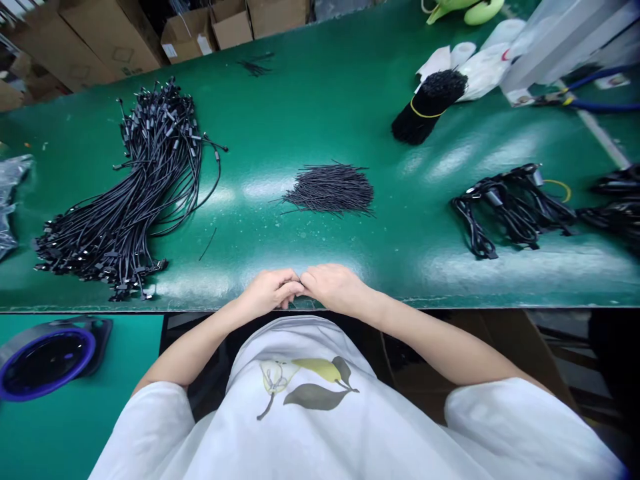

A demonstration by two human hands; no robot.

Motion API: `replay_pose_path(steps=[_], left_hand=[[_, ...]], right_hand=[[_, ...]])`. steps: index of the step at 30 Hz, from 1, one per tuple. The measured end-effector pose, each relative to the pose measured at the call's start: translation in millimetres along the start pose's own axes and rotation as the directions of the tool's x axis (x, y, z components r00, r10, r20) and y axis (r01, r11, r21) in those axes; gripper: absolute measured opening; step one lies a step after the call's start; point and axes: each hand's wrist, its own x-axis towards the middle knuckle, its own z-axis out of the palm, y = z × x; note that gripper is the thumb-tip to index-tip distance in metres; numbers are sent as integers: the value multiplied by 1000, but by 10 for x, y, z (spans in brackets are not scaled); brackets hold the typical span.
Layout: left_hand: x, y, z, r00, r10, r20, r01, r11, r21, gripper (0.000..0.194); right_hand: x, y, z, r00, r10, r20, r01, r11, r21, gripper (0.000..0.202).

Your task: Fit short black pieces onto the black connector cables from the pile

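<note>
My left hand (273, 290) and my right hand (333, 287) meet at the front edge of the green table (250, 253). Both have their fingers curled together, fingertips touching; anything between them is too small or hidden to make out. Beyond them lies a flat pile of short black ties (333, 189). To the left is a large heap of black cables (150, 180) with connectors at both ends, and one loose black tie (207, 244) lies beside it. Coiled black cables (515, 207) rest on the right.
A black bundle with a yellow band (429, 107) stands out at the back right, near white rolls (493, 60) and a grey metal frame (550, 53). Cardboard boxes (100, 40) line the far edge. A purple-rimmed round object (47, 363) is at lower left.
</note>
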Motion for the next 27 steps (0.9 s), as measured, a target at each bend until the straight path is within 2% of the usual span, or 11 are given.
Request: replay_pose_path(steps=[2,4,8,12,16,20,21,23,24,25,27], left_hand=[[44,-28,-53,977,106,-183,-118,991,-56,33],[87,-53,-78,924,116,-365,-204,956,-212,50],[193,-4,68,926,-62,-371,-216,721,-658,60],[272,125,269,891,15,-453,-377,578,-723,44],[322,115,306,887,117,-447,-412,637,-652,40],[292,-80,210,921,93,-377,-284,824,-490,50],[246,-145,144,914,70,-399,-245,879,-409,53],[99,-300,-77,862,58,-504,-147,979,-138,56],[7,-394,-233,817,66,-573,-58,998,34,54],[-90,-497,-412,739,108,-665,31,981,194,54],[-275,-718,-790,628,181,-757,142,930,340,54]], right_hand=[[-57,69,-1,995,74,-67,-78,995,-56,41],[-97,133,-33,966,204,-157,-216,974,-69,36],[-96,119,-58,905,321,-280,-339,941,-14,30],[-39,-12,8,893,327,-310,-360,931,-56,33],[-29,-75,109,902,336,-269,-372,923,-94,36],[-155,170,155,915,362,-179,-376,926,-46,35],[-231,315,131,885,426,-189,-443,895,-57,36],[-464,693,20,752,600,-272,-645,756,-115,40],[-617,902,-62,659,675,-332,-742,655,-140,43],[-785,1106,-153,566,729,-385,-818,555,-151,46],[-1118,1454,-325,430,789,-438,-901,408,-150,49]])
